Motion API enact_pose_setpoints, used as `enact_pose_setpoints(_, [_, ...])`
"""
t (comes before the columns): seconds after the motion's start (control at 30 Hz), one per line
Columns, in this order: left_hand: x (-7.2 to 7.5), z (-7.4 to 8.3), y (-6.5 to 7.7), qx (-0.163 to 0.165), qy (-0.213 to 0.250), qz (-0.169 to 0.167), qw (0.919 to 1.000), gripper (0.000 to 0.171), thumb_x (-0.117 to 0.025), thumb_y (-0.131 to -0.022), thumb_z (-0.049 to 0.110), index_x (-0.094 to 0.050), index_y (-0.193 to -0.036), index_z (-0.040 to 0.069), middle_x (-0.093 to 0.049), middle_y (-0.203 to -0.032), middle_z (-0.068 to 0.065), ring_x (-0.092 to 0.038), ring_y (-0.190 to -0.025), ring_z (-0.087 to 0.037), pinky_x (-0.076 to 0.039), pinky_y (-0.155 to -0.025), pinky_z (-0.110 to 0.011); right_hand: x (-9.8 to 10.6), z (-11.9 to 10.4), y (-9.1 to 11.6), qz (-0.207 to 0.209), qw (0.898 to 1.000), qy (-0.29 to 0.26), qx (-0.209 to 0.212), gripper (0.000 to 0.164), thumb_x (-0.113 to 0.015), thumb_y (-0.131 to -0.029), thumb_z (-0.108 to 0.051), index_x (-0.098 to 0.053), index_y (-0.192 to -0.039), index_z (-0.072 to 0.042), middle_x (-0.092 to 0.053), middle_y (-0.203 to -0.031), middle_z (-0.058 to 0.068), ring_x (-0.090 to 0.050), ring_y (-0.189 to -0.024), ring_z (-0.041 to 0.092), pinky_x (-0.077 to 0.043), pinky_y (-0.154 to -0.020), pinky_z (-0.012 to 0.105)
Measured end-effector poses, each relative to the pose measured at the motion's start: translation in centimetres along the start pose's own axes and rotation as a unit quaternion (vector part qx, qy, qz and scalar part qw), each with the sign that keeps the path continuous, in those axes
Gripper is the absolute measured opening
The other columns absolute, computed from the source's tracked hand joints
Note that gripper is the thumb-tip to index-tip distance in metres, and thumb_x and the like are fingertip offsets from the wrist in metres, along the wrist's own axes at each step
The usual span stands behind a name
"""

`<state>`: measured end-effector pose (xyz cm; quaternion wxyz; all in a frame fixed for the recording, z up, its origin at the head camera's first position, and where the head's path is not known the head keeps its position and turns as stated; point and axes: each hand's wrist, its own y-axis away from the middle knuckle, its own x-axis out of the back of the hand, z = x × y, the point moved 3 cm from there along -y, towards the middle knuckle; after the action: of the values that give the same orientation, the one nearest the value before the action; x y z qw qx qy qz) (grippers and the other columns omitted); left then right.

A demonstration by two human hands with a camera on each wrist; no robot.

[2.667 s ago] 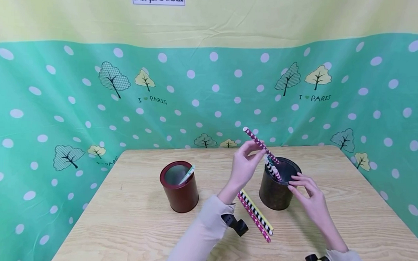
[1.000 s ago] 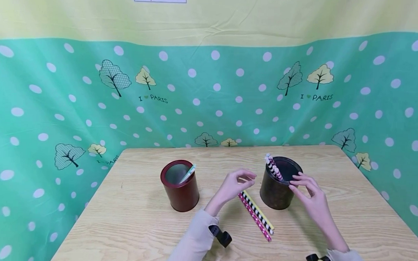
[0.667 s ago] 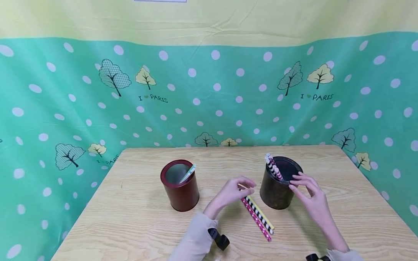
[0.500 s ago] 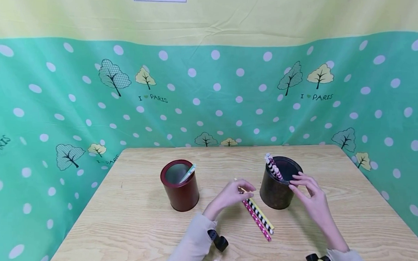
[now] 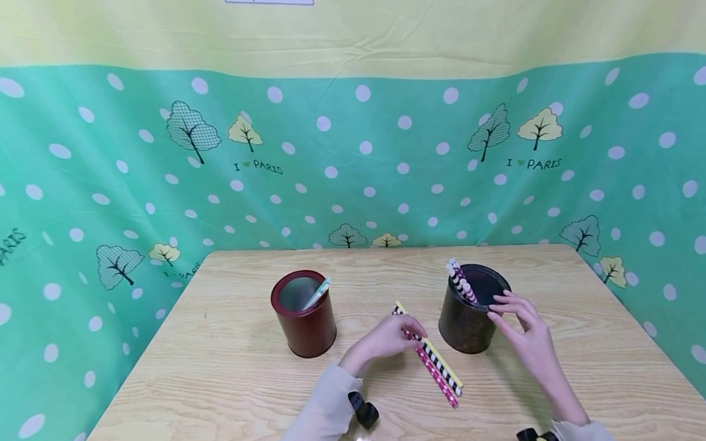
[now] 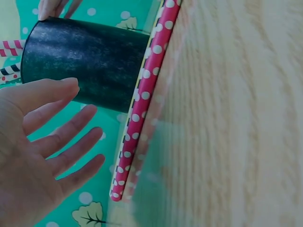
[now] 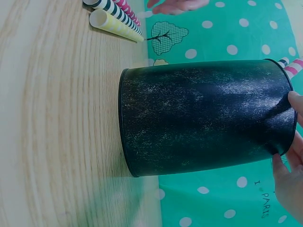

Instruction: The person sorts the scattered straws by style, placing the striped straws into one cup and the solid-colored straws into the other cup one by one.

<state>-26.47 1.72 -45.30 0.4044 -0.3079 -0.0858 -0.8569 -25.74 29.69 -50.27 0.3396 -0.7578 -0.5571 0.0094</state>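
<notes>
My left hand (image 5: 386,338) hovers low over paper straws on the table, its fingers apart and holding nothing. Those straws are a magenta one with white dots (image 6: 146,94), a black-and-white striped one (image 5: 442,368) and a yellow one (image 5: 449,372), lying side by side. With thumb and fingertips, my right hand (image 5: 527,330) holds the rim of a black can (image 5: 466,328). Several patterned straws (image 5: 463,286) lean out of that can on its left side. In the left wrist view, the left fingers (image 6: 64,137) appear in front of the black can.
To the left, a dark red can (image 5: 308,332) stands on the wooden table (image 5: 219,371) with a pale green straw (image 5: 318,292) leaning in it. A green dotted curtain (image 5: 307,199) hangs behind the table.
The left hand has let a purple dotted straw go into the black can, then moved down and left to the straws on the table. The right hand has stayed at the rim.
</notes>
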Motion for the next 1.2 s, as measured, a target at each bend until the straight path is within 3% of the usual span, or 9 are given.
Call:
enact_pose_setpoints(0.2, [-0.22, -0.24, 0.23, -0.028, -0.041, -0.021, 0.9985, 0.015, -0.067, -0.075, 0.005, -0.065, -0.090, 0.002, -0.065, -0.089, -0.006, -0.058, -0.084, -0.015, -0.044, -0.078, -0.023, -0.01, -0.03, 0.00, 0.000, 1.000, 0.002, -0.001, 0.019, -0.066, -0.079, -0.017, -0.065, -0.097, -0.022, -0.052, -0.118, -0.012, -0.036, -0.121, 0.010, -0.026, -0.099, 0.015])
enact_pose_setpoints(0.67, [-0.72, -0.74, 0.43, -0.064, -0.150, -0.036, 0.9860, 0.020, -0.069, -0.073, 0.009, -0.068, -0.092, 0.009, -0.062, -0.090, 0.001, -0.054, -0.084, -0.007, -0.039, -0.077, -0.014, -0.04, -0.07, 0.11, 0.000, 1.000, 0.010, -0.007, 0.019, -0.066, -0.079, -0.019, -0.065, -0.098, -0.023, -0.051, -0.118, -0.013, -0.036, -0.121, 0.008, -0.026, -0.099, 0.015])
enact_pose_setpoints(1.0, [-0.95, -0.80, 0.46, -0.044, -0.151, -0.043, 0.9866, 0.020, -0.068, -0.073, 0.007, -0.068, -0.093, 0.009, -0.058, -0.089, 0.003, -0.050, -0.080, -0.007, -0.036, -0.071, -0.012, -0.04, -0.13, 0.09, 0.000, 1.000, 0.008, -0.004, 0.019, -0.066, -0.079, -0.018, -0.066, -0.098, -0.023, -0.051, -0.118, -0.013, -0.036, -0.121, 0.009, -0.027, -0.098, 0.014])
enact_pose_setpoints(1.2, [-1.02, -0.61, 0.47, -0.051, -0.161, -0.044, 0.9846, 0.019, -0.068, -0.073, 0.006, -0.068, -0.091, 0.008, -0.059, -0.089, 0.001, -0.050, -0.082, -0.007, -0.036, -0.074, -0.012, -0.02, -0.22, 0.09, -0.001, 1.000, 0.006, -0.003, 0.019, -0.066, -0.079, -0.018, -0.065, -0.098, -0.022, -0.051, -0.118, -0.012, -0.036, -0.121, 0.009, -0.026, -0.098, 0.014])
